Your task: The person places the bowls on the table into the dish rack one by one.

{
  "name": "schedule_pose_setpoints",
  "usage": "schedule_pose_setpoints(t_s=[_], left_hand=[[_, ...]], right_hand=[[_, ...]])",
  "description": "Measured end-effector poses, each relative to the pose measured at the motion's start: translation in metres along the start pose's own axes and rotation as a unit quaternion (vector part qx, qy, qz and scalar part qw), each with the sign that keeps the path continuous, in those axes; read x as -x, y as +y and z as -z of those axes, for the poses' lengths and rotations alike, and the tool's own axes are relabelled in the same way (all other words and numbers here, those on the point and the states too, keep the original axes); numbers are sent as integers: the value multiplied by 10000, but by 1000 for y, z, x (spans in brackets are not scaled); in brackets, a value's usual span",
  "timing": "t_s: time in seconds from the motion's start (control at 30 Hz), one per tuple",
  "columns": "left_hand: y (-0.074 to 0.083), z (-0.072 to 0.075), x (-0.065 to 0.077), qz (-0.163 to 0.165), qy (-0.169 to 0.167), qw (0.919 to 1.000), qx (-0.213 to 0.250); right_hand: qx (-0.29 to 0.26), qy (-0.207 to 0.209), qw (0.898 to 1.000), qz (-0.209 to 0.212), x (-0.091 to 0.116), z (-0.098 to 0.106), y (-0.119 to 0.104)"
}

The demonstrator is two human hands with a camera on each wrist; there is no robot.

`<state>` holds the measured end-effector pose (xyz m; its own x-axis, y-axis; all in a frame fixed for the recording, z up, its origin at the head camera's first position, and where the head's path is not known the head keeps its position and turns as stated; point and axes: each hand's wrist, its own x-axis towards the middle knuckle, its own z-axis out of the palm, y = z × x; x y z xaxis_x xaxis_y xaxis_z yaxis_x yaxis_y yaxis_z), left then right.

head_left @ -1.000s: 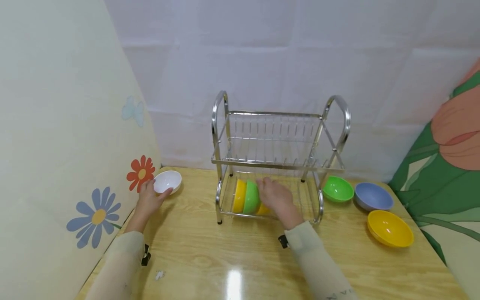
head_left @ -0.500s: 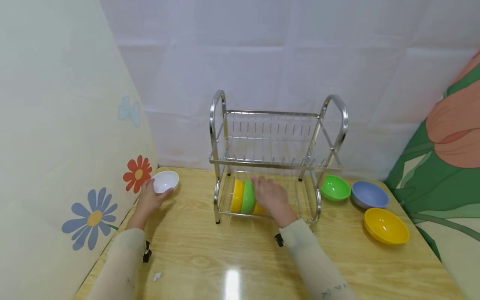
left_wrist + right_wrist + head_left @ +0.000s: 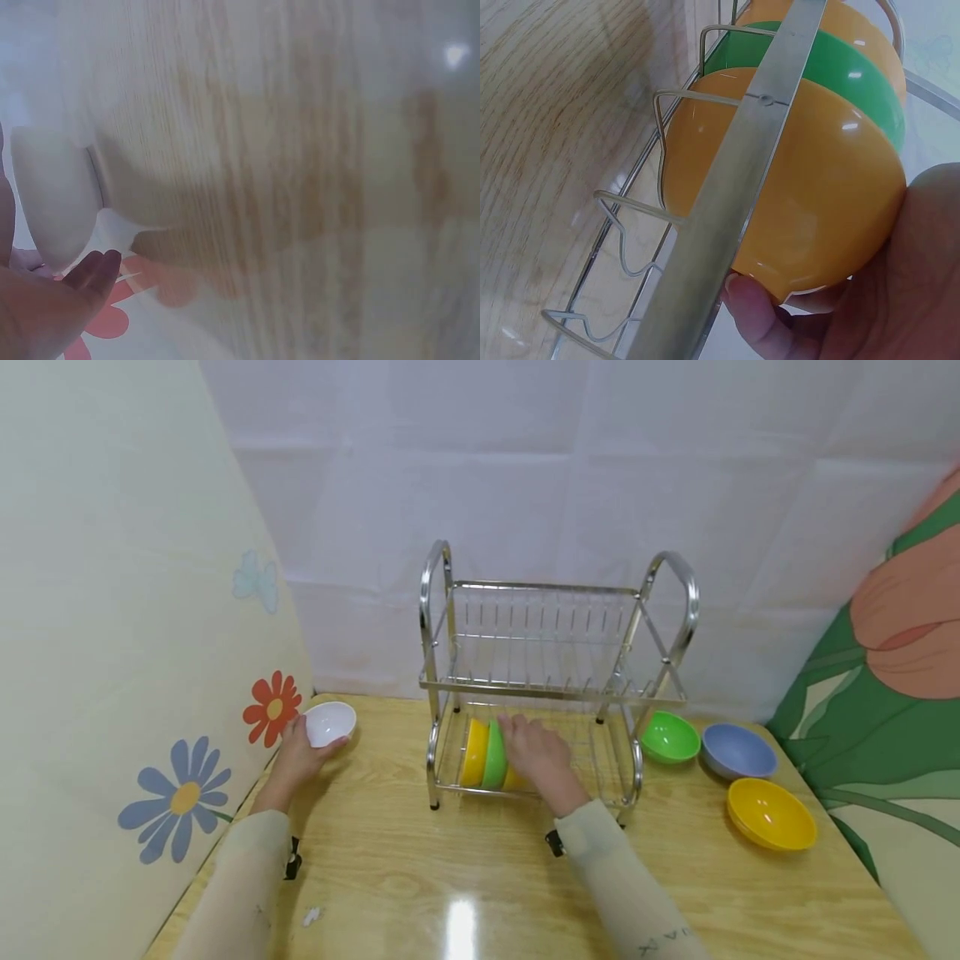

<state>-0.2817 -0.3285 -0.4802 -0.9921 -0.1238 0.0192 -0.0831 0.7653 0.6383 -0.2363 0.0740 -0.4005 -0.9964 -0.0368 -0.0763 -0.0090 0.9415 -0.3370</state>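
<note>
Tabletop [image 3: 397, 852], left fingers [image 3: 297, 732] holding white bowl [image 3: 330, 725], right fingers [image 3: 519, 733] holding yellow bowl [image 3: 832, 187]

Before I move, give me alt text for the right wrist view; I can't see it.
The right hand holds a glossy yellow-orange rounded bowl by its edge in a silver metal rack. Beyond it are a green rounded bowl and another yellow-orange bowl; the rack's flat metal bar crosses in front, with light wood-grain tabletop at left.
</note>
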Motion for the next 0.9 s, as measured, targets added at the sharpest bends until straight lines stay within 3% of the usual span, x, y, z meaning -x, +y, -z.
schedule_pose_setpoints(t_s=[0.63, 0.9], left_hand=[[-6, -10, -9, 301, 0, 9992, 262], [-7, -10, -10, 255, 46, 9994, 238]], right_hand=[[-190, -42, 9998, -7, 0, -4, -2], [-147, -12, 9999, 27, 1, -3, -3]])
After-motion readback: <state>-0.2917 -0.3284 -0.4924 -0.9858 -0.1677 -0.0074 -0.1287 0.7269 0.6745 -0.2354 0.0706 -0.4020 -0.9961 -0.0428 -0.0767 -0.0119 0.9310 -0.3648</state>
